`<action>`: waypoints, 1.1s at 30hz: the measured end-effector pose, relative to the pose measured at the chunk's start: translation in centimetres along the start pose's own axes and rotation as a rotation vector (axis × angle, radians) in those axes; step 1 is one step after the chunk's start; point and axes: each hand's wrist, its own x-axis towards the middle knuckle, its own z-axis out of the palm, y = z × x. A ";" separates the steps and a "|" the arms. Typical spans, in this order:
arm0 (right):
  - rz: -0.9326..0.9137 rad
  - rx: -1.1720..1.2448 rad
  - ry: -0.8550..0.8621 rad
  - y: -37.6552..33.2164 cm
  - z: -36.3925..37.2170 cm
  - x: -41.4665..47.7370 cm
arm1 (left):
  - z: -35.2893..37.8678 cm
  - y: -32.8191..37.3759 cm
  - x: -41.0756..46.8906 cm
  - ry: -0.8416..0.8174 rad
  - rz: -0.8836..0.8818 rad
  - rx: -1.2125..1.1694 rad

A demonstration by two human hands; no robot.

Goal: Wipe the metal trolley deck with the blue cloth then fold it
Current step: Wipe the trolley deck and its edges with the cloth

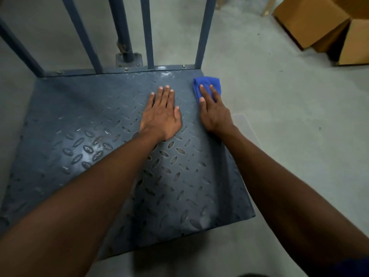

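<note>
1. Blue cloth (209,82), bunched small, sits at the 1 o'clock corner of the trolley deck (89,136). It seems to lap over the right edge, though the wide-angle view leaves that uncertain.
2. The right hand (214,112) presses on it, fingers (204,92) straight and slightly spread, thumb on the cloth's near side. The left hand (161,116) lies flat on bare plate just beside it, fingers together, thumb out.
3. A stroke toward 3 o'clock could push the cloth off onto the floor.
4. Bunched like this, the cloth covers little, so strips may go unwiped, and the raised treads may snag it.
5. The deck is grey-blue painted chequer plate, with a sheen at 8 o'clock. Upright rails (148,33) stand along the 12 o'clock edge.
6. Grey concrete floor (289,126) surrounds the trolley, and cardboard boxes (311,19) stand at 2 o'clock.
</note>
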 end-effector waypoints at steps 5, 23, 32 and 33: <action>0.071 0.038 0.030 3.4 -0.9 -5.2 | 1.0 1.3 1.3 0.004 0.031 -0.027; 0.183 0.047 0.186 14.1 -9.1 -7.5 | 4.3 17.6 -1.5 0.113 0.376 -0.082; 0.148 0.001 0.350 18.8 -9.7 -23.4 | 5.1 19.1 -4.7 0.205 0.987 0.091; 0.111 -0.034 0.385 19.0 -10.0 -24.5 | 4.6 18.4 -5.0 0.219 1.023 0.101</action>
